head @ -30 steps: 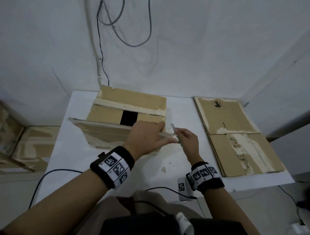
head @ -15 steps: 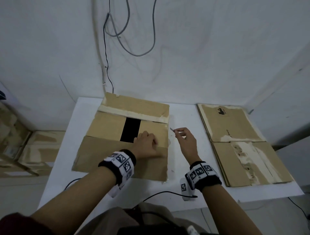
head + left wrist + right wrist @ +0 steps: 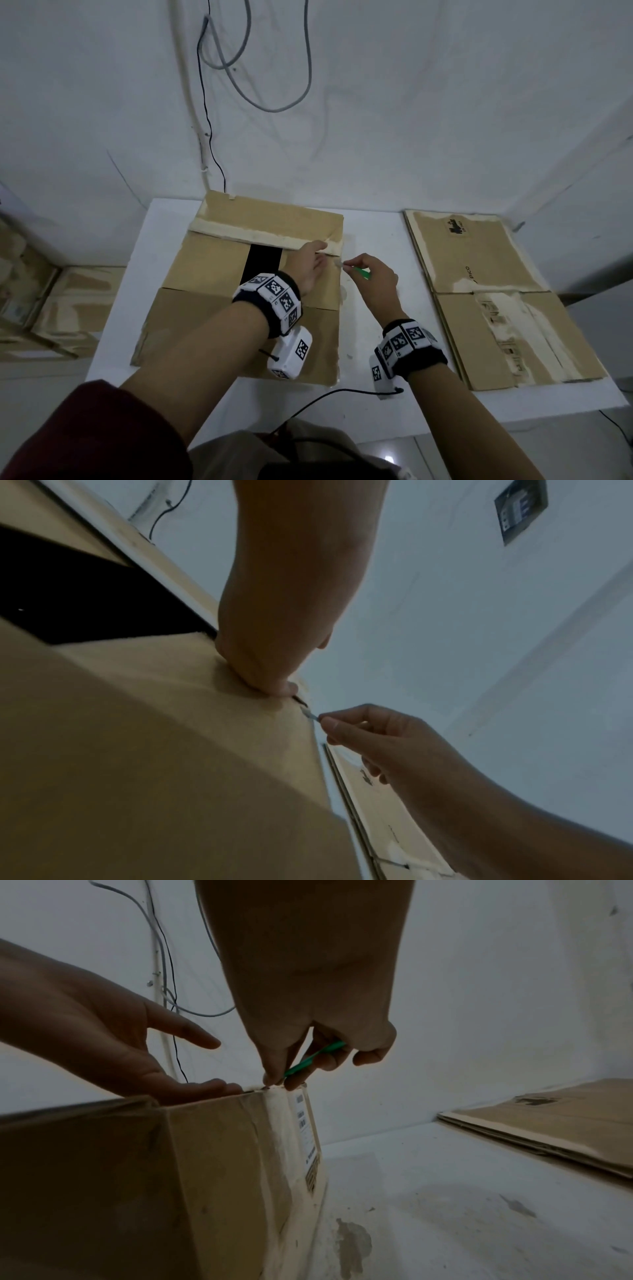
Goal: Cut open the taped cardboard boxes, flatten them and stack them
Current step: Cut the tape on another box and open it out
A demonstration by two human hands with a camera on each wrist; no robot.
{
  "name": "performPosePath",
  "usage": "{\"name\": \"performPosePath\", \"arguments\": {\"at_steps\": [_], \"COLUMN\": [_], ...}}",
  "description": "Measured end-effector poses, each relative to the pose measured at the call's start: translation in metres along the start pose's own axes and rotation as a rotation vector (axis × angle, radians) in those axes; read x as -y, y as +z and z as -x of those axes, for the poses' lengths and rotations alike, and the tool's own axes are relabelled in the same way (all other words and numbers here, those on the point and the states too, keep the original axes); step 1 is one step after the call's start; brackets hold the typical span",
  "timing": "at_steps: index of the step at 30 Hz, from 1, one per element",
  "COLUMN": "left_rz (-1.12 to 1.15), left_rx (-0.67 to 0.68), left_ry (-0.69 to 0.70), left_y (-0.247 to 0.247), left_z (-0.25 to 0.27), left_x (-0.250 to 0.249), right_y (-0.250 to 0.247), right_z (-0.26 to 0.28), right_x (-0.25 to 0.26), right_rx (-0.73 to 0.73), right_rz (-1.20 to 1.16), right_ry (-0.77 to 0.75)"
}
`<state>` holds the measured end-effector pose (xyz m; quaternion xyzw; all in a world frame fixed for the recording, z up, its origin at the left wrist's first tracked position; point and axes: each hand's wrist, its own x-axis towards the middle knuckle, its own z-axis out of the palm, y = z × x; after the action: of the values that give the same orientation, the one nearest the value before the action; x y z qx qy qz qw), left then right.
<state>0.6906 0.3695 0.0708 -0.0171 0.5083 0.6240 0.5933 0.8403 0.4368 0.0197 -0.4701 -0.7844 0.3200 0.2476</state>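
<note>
A brown cardboard box (image 3: 205, 260) stands on the white table (image 3: 376, 411), with a pale tape strip (image 3: 246, 233) across its top and a dark gap between the flaps. My left hand (image 3: 313, 262) presses flat on the box top near its right edge, fingers straight, as the right wrist view shows (image 3: 137, 1047). My right hand (image 3: 371, 277) pinches a green-handled cutter (image 3: 362, 272). The cutter's blade (image 3: 310, 715) touches the box's top right edge, right by the left fingertips. In the right wrist view the cutter (image 3: 315, 1056) points down at the taped corner.
A stack of flattened cardboard (image 3: 496, 291) lies on the table's right side, near the wall corner. Cables (image 3: 239, 68) hang on the wall behind the box. More cardboard boxes (image 3: 34, 301) sit on the floor at the left. A black cable (image 3: 325, 397) crosses the table's front edge.
The near flap, raised a second ago, now lies flat. My left hand slid from that flap to the far right of the box top. My right hand brought the cutter to the box's edge.
</note>
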Motion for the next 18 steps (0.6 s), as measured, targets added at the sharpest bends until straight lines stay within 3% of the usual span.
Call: {"name": "performPosePath", "arguments": {"at_steps": [3, 10, 16, 18], "left_rz": [0.042, -0.13, -0.153, -0.147], "left_rx": [-0.01, -0.048, -0.224, -0.225], "left_ry": [0.018, 0.008, -0.097, -0.089], "left_y": [-0.001, 0.006, 0.005, 0.006], "left_z": [-0.008, -0.016, -0.043, -0.044], "left_x": [0.004, 0.006, 0.0, -0.002], "right_y": [0.005, 0.01, 0.014, 0.016], "right_z": [-0.004, -0.021, -0.023, -0.023], "right_x": [-0.002, -0.003, -0.009, -0.01], "right_rx": [-0.032, -0.048, -0.074, -0.093], "right_rz": [-0.053, -0.01, -0.008, -0.021], "right_ry": [0.002, -0.032, -0.078, -0.1]}}
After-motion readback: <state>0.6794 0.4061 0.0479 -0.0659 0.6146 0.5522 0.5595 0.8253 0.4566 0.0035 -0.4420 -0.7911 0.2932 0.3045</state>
